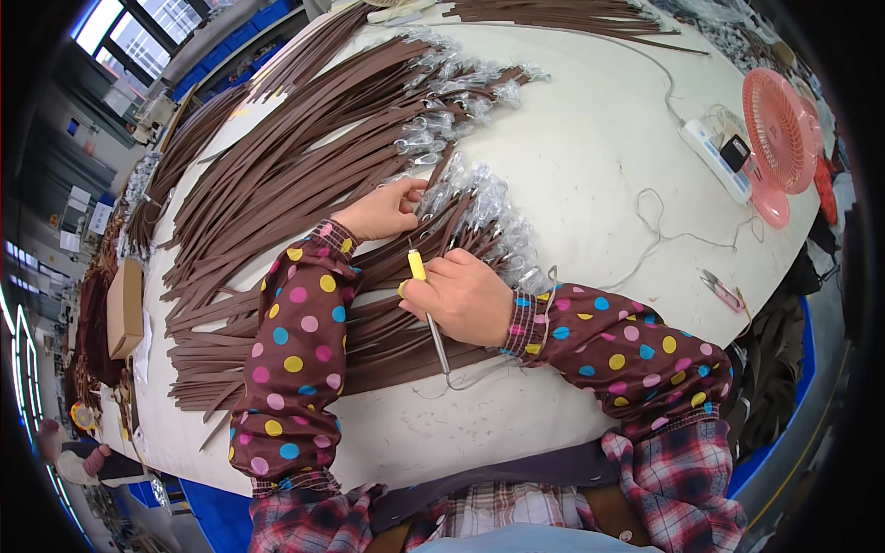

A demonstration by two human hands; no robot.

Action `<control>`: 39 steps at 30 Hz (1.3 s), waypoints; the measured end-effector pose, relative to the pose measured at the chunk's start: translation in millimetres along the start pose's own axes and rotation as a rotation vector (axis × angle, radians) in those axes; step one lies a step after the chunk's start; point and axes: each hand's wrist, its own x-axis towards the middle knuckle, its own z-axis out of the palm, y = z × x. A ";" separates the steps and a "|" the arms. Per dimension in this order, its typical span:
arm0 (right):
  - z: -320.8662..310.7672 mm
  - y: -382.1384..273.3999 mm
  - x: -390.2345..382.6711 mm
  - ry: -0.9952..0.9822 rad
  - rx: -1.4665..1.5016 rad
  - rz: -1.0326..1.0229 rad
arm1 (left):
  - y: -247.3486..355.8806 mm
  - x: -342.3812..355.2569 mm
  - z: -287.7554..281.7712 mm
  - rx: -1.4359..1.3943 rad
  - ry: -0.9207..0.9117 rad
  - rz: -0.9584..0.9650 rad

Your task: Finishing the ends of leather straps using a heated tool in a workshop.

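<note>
My right hand (464, 297) is closed around a slim pen-shaped tool (418, 265) with a yellow sleeve, a thin tip and a metal body. A thin cord trails from the tool's lower end. My left hand (383, 209) is closed, its thumb and fingertips pinching at a brown strap (446, 164) by its wrapped end; the exact grip is partly hidden. The tool's tip points up, just below the left fingers. Under and around both hands lie many flat brown straps (267, 249), their right ends carrying metal hooks in clear plastic wrap (484, 205).
On the white table (590, 138), a pink fan (780, 129) and a white power strip (717, 158) stand at the right. A loose grey cord (659, 241) and pink-handled snippers (724, 290) lie nearer. More straps (553, 13) lie at the far edge; a cardboard box (125, 309) is left.
</note>
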 end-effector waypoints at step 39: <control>1.3 7.7 9.4 0.042 -0.002 0.128 | 19.3 -71.1 10.2 -0.021 0.048 0.055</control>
